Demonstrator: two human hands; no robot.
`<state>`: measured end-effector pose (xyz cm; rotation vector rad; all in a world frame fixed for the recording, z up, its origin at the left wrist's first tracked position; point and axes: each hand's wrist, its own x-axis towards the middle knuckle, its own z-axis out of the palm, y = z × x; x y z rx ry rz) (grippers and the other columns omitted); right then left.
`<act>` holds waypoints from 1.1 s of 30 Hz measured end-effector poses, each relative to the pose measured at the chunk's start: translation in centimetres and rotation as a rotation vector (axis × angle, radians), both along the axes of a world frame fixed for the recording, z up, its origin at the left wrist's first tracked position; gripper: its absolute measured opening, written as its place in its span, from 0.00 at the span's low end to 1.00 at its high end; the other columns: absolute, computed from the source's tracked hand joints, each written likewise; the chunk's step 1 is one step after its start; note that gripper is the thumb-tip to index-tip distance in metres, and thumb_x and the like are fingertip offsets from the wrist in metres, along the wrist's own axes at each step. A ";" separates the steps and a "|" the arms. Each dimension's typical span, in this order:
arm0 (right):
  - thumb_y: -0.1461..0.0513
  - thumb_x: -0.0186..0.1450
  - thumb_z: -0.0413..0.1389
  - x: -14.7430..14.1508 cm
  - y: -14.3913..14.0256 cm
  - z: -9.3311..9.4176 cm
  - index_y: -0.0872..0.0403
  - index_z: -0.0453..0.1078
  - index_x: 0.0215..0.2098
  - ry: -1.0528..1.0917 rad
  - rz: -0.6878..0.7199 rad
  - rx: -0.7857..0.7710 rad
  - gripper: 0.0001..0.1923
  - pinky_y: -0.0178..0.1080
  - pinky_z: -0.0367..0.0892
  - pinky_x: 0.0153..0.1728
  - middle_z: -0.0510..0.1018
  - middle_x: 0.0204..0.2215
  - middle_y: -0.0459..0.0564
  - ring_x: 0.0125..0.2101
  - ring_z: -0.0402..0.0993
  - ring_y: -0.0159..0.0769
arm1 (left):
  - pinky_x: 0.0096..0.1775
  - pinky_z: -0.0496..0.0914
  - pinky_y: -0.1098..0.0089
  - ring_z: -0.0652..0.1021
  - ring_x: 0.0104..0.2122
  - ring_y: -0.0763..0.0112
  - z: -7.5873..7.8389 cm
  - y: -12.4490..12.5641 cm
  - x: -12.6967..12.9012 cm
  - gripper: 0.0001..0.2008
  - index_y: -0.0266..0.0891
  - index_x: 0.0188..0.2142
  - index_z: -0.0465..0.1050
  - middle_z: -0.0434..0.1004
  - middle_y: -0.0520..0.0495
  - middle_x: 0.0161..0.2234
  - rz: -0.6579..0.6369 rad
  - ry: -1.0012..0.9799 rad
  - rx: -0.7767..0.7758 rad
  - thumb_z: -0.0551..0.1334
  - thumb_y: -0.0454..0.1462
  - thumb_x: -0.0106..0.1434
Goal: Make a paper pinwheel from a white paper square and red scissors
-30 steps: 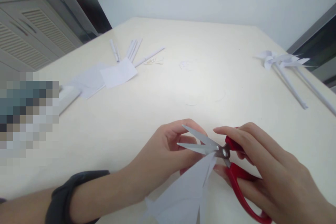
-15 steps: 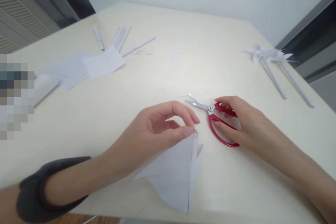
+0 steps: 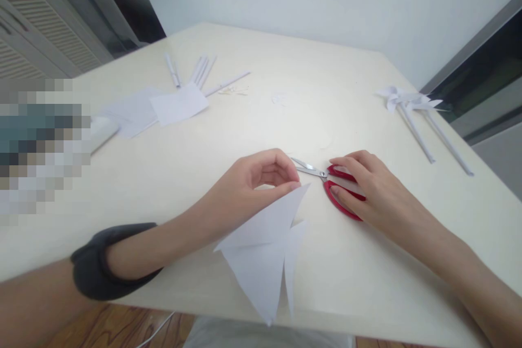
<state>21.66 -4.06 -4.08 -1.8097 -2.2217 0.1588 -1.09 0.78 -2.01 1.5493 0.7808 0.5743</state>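
Note:
My left hand [image 3: 265,185], a black band on its wrist, pinches a cut piece of white paper [image 3: 256,244] near its upper corner between thumb and curled fingers. The paper has a slit running in from its edge and several pointed corners. My right hand [image 3: 362,185] has its fingers in and over the red handles of a pair of scissors [image 3: 345,204]. Their blades are a little apart and point left, toward my left fingertips, low over the table. The blade tips lie close behind those fingertips.
Two paper pinwheels [image 3: 411,102] on paper sticks lie at the right. Rolled paper sticks [image 3: 202,72], a square paper sheet [image 3: 179,103] and small scraps [image 3: 279,99] are on the white table [image 3: 253,136] farther back. A blurred-out patch [image 3: 41,141] covers the left edge.
The paper has turned in my left hand, and its upper corner now points up past the fingers. The scissor blades have closed somewhat. The whole view has shifted slightly.

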 end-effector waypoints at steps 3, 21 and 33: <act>0.61 0.64 0.51 -0.2 -0.3 1.2 0.51 0.66 0.48 0.098 -0.049 0.092 0.14 0.46 0.66 0.42 0.69 0.45 0.54 0.44 0.68 0.43 | 0.29 0.65 0.74 0.73 0.29 0.75 -0.2 0.3 -0.1 0.06 0.37 0.33 0.66 0.72 0.51 0.30 0.011 0.022 -0.045 0.62 0.38 0.59; 0.58 0.69 0.45 -3.2 -2.1 2.8 0.51 0.65 0.47 0.607 0.263 -0.133 0.12 0.38 0.62 0.43 0.70 0.42 0.49 0.42 0.66 0.34 | 0.28 0.65 0.74 0.73 0.28 0.73 -1.5 0.0 -0.2 0.05 0.41 0.35 0.69 0.72 0.53 0.27 -0.167 0.174 0.075 0.59 0.34 0.58; 0.57 0.66 0.49 -2.4 -1.5 2.1 0.51 0.63 0.45 0.423 0.055 -0.371 0.11 0.37 0.64 0.30 0.73 0.37 0.48 0.32 0.68 0.33 | 0.36 0.69 0.71 0.75 0.34 0.71 -1.7 0.2 -0.1 0.09 0.40 0.40 0.68 0.72 0.48 0.41 -0.101 0.142 0.112 0.58 0.32 0.58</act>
